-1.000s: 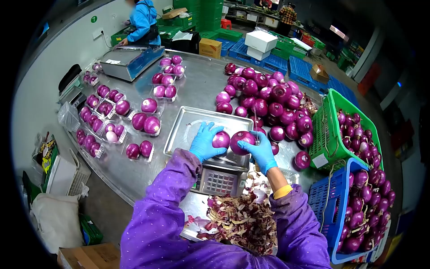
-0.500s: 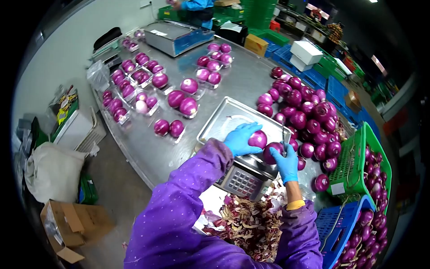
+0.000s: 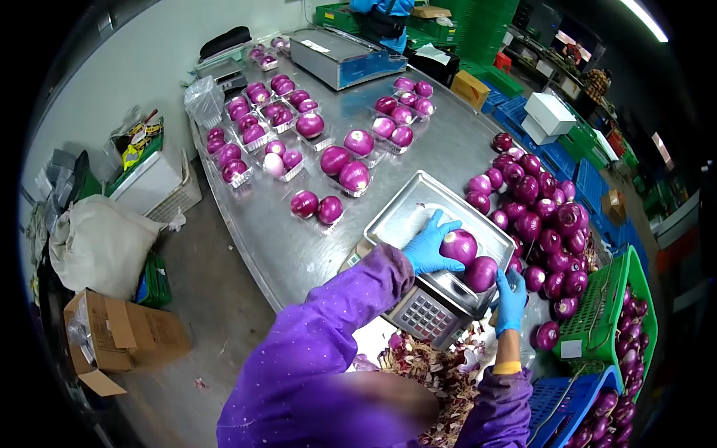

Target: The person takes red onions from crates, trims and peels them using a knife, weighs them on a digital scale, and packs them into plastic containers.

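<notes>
Two purple-red onions, an upper one (image 3: 458, 246) and a lower one (image 3: 481, 274), sit side by side on the metal tray (image 3: 407, 205) of a digital scale (image 3: 426, 315). My left hand (image 3: 432, 248), in a blue glove, is open with fingers spread, against the left side of the upper onion. My right hand (image 3: 511, 302), also gloved in blue, is beside the tray's right edge, just right of the lower onion. Its fingers are curled round a small dark item that I cannot make out.
Packed onions in clear trays (image 3: 355, 178) stand across the steel table (image 3: 299, 246). A heap of loose onions (image 3: 549, 224) lies to the right, beside a green crate (image 3: 597, 299) and a blue crate (image 3: 553, 396). Onion skins (image 3: 426, 366) lie below the scale. A person (image 3: 385, 19) stands behind.
My right hand has come off the lower onion and drawn back right, past the tray's edge. My left hand's fingers have spread beside the upper onion. The whole view has shifted.
</notes>
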A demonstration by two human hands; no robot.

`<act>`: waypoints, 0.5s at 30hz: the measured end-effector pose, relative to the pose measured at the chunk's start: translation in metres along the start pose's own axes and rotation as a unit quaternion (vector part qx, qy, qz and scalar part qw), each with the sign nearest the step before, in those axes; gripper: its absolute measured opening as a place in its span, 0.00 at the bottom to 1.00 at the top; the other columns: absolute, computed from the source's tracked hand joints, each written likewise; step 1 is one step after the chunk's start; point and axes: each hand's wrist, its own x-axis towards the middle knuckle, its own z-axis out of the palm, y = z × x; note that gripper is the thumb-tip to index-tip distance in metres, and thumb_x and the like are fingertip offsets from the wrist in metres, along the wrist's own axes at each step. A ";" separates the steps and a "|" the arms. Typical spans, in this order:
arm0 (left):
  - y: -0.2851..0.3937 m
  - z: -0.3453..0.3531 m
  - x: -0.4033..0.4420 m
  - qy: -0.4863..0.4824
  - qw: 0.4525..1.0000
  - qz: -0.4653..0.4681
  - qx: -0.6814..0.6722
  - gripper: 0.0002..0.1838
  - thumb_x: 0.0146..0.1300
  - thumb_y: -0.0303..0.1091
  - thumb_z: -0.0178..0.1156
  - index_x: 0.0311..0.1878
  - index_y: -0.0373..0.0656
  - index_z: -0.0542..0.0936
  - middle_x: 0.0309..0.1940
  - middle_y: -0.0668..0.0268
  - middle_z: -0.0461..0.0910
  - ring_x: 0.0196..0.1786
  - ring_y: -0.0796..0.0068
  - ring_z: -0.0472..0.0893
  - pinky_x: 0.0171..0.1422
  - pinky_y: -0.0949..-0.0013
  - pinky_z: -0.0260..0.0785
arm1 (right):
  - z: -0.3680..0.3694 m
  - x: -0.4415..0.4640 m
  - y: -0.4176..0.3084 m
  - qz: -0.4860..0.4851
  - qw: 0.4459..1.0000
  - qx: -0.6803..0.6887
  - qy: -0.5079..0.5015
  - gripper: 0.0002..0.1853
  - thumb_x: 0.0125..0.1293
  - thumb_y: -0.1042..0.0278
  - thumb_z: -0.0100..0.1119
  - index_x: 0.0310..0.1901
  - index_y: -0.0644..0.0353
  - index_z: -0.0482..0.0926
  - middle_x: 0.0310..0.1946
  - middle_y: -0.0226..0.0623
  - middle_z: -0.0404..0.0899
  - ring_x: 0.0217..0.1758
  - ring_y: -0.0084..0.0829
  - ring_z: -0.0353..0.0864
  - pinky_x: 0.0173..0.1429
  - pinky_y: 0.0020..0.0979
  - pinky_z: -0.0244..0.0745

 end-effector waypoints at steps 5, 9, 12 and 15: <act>0.011 -0.009 -0.013 0.004 0.987 -0.051 -0.152 0.47 0.42 0.40 0.77 0.68 0.44 0.65 0.63 0.50 0.67 0.64 0.55 0.70 0.69 0.60 0.63 | 0.001 -0.014 0.000 0.118 0.983 0.111 -0.084 0.33 0.62 0.58 0.66 0.61 0.71 0.67 0.37 0.41 0.78 0.11 0.20 0.67 0.13 0.23 0.61; 0.016 -0.054 -0.065 0.049 0.955 -0.101 -0.273 0.46 0.44 0.27 0.75 0.69 0.43 0.63 0.64 0.56 0.66 0.65 0.61 0.69 0.69 0.64 0.64 | 0.026 -0.058 -0.045 0.106 0.972 0.104 -0.184 0.36 0.63 0.60 0.63 0.68 0.66 0.60 0.49 0.50 0.77 0.13 0.19 0.68 0.14 0.22 0.64; -0.004 -0.100 -0.129 0.111 0.952 -0.093 -0.268 0.48 0.43 0.30 0.76 0.69 0.42 0.62 0.65 0.56 0.65 0.67 0.62 0.67 0.72 0.63 0.60 | 0.060 -0.098 -0.064 0.095 0.949 0.045 -0.298 0.41 0.62 0.56 0.64 0.72 0.59 0.55 0.56 0.52 0.72 0.31 0.25 0.79 0.19 0.22 0.70; -0.028 -0.144 -0.185 0.130 0.940 -0.167 -0.269 0.48 0.44 0.23 0.73 0.70 0.42 0.60 0.68 0.61 0.62 0.69 0.66 0.64 0.71 0.62 0.61 | 0.106 -0.132 -0.062 0.129 0.903 -0.012 -0.409 0.46 0.60 0.50 0.65 0.73 0.60 0.52 0.58 0.55 0.70 0.35 0.27 0.81 0.23 0.21 0.74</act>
